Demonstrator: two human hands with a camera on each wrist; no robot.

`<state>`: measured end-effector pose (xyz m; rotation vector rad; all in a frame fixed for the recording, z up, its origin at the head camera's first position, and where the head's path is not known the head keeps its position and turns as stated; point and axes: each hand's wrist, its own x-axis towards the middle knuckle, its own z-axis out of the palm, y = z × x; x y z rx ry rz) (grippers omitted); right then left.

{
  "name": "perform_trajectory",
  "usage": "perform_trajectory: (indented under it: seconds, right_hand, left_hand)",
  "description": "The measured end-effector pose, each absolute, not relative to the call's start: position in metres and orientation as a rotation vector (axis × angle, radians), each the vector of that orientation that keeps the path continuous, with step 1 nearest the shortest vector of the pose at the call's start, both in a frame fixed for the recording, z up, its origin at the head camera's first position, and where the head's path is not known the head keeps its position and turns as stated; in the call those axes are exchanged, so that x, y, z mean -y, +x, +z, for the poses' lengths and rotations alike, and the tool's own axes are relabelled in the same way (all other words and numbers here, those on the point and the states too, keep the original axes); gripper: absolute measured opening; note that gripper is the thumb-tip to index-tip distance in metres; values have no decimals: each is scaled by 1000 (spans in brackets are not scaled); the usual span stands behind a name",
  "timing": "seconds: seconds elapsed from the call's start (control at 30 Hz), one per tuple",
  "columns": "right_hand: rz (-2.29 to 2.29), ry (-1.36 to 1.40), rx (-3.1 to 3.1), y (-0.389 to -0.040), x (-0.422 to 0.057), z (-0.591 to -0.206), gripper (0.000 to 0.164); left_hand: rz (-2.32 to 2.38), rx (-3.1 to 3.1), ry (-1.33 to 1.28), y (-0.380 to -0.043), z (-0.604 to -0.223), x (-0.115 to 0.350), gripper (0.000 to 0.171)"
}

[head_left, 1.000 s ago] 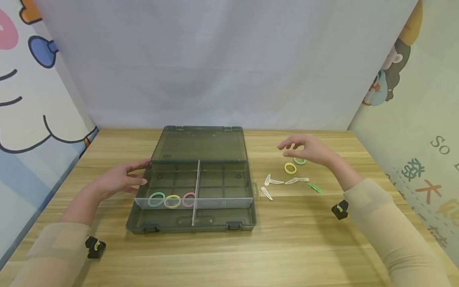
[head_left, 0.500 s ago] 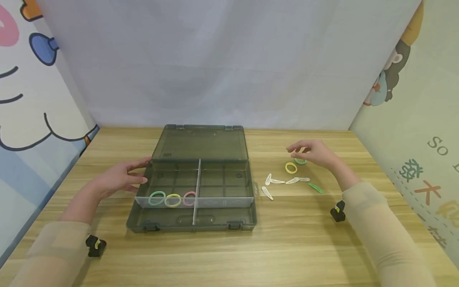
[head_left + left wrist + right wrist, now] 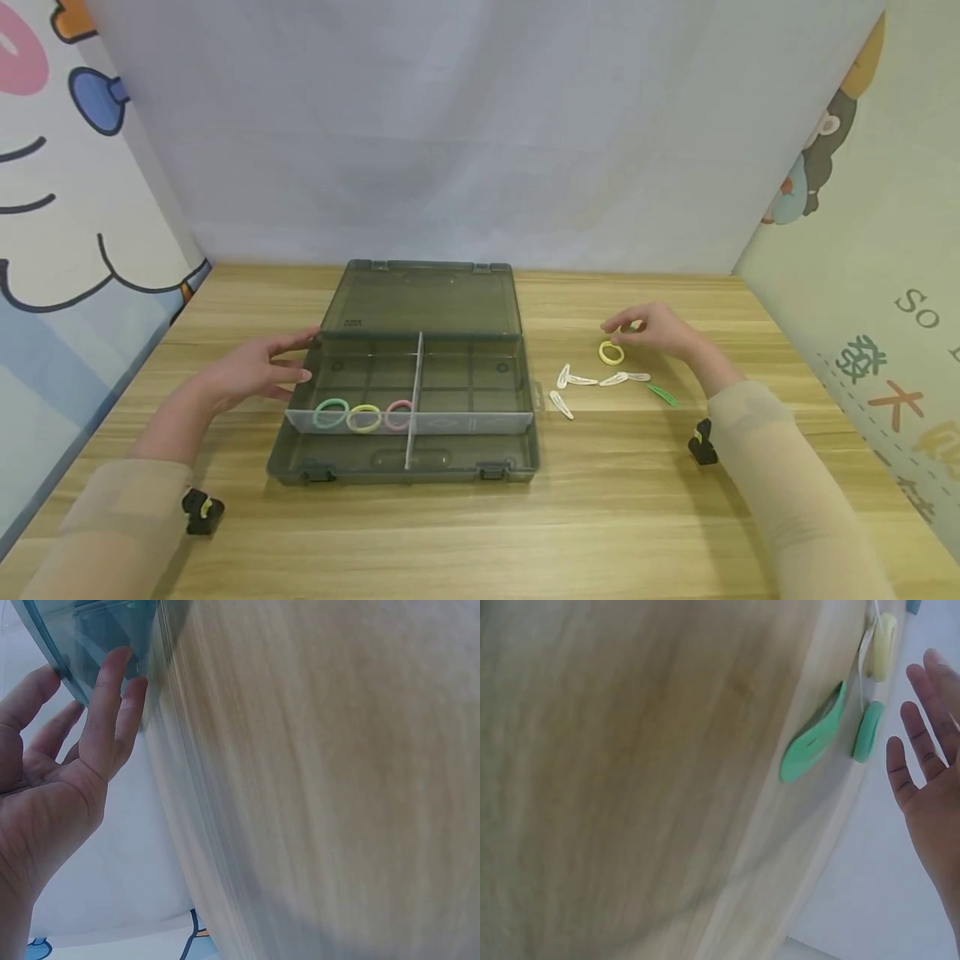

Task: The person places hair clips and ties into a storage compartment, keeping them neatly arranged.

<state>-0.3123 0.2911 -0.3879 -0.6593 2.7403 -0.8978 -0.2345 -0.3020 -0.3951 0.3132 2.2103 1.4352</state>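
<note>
The left hand [image 3: 251,371] rests its extended fingers against the left wall of the open, translucent grey plastic box [image 3: 405,477] and grasps nothing. The right hand [image 3: 652,329] is released, fingers apart, positioned above the green ring-shaped hair tie [image 3: 868,732] without contact. The yellow ring-shaped hair tie [image 3: 885,649] lies beside it on the wood-grain table [image 3: 600,517]. White teardrop-shaped hair clips [image 3: 561,405] and one green teardrop-shaped hair clip [image 3: 663,395] lie nearer the person.
</note>
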Motion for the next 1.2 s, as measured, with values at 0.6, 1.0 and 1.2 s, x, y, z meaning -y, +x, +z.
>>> perform_trajectory:
  seconds: [0.6,1.0,1.2]
  right_hand:
    - [-767,-669,-2729,-321,-290,-400,15]
    - [-714,-674,-2733,-323,-284,-402,11]
    - [-701,-713,-2734,-324,-282,-402,12]
  left_hand:
    - [1441,-2207,311,-234,-395,301,81]
    - [1442,-2215,309,-235,-395,300,81]
    - [1447,-2212,293,-236,-396,300,81]
